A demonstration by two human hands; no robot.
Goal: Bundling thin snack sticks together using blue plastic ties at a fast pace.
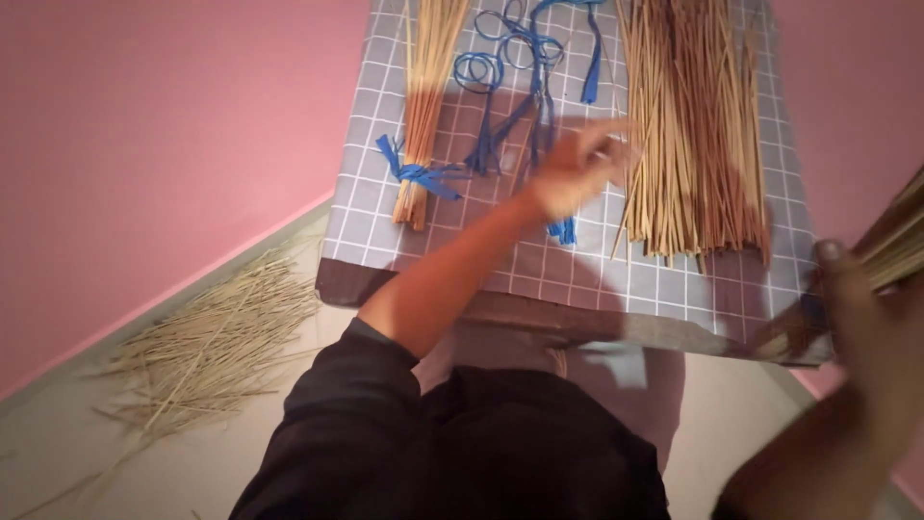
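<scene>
Straw everywhere on this grey checked cloth [385, 241], and my left hand [576, 171] is out over it, blurred with motion, right at the left edge of the big loose pile of sticks [698, 135]. Fingers there look curled in against the nearest stalks, but the blur is too heavy for me to tell whether they grip any. Just near that hand a scrap of blue tie [563, 229] pokes out. Further left lies a tied bundle [423, 106], a blue strip [419, 173] knotted round its near end. Between bundle and pile, toward the far side, a tangle of blue loops [510, 58] sprawls on the cloth. Over at the right edge my right hand [866, 318] is closed round a thick bunch of sticks [900, 241], thumb up along it. Down on the floor to the left, a scatter of pale straw [207, 347] against the pink wall [144, 144].
</scene>
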